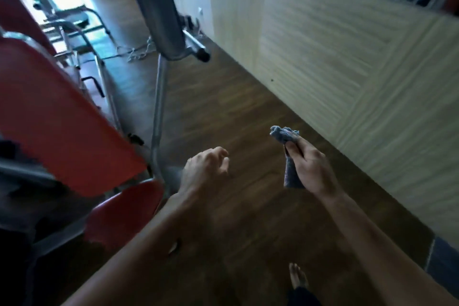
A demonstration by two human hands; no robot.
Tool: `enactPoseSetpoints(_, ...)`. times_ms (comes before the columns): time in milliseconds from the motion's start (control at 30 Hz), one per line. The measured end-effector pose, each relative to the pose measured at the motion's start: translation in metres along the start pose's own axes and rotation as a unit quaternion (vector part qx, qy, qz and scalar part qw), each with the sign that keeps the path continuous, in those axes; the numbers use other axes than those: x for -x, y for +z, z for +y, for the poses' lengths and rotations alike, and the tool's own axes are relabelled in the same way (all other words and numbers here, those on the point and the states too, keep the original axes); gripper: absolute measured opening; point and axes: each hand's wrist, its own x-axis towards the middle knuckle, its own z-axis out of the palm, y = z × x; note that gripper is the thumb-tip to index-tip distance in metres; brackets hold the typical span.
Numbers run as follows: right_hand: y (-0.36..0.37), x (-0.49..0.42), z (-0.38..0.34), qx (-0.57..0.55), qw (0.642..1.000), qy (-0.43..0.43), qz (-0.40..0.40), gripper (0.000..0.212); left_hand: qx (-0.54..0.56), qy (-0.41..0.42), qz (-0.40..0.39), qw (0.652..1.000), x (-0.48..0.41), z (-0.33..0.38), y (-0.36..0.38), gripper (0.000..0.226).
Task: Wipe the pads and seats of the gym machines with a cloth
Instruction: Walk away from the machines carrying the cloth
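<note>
The right hand [308,166] gripped a bunched grey cloth [285,135] above the wooden floor [236,97]; the left hand [206,164] hung loosely curled and empty, near the red seat [124,213] and red back pad [62,117]. Wiping well would likely mean opening the cloth flat and drawing overlapping strokes across each pad (no bucket or bottle showed).

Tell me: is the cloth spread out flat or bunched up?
Bunched up. The cloth is gripped in the right hand, with a crumpled wad sticking out above the grip and a narrow tail hanging below it.
</note>
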Motion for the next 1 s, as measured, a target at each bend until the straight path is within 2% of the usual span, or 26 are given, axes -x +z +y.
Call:
enactPoseSetpoints(233,-0.118,-0.041,0.070,0.023,0.994,0.068,0.079,0.035,0.011,0.064,-0.036,0.997,-0.086,0.138,0.055,0.023)
enactPoseSetpoints(400,-0.200,-0.093,0.125,0.023,0.992,0.096,0.082,0.036,0.031,0.077,-0.051,0.995,-0.157,0.235,0.104,0.021)
enactPoseSetpoints(567,-0.264,-0.163,0.160,0.033,0.993,0.090,0.073,0.036,0.043,0.072,-0.056,0.995,-0.227,0.303,0.135,0.020)
enactPoseSetpoints(767,-0.286,-0.279,0.186,0.049,0.995,0.066,0.058,0.037,0.051,0.052,-0.050,0.996,-0.329,0.333,0.154,0.021)
enactPoseSetpoints(1000,-0.262,-0.458,0.200,0.054,0.997,0.060,0.015,0.037,0.079,0.009,-0.039,0.996,-0.493,0.317,0.149,0.020)
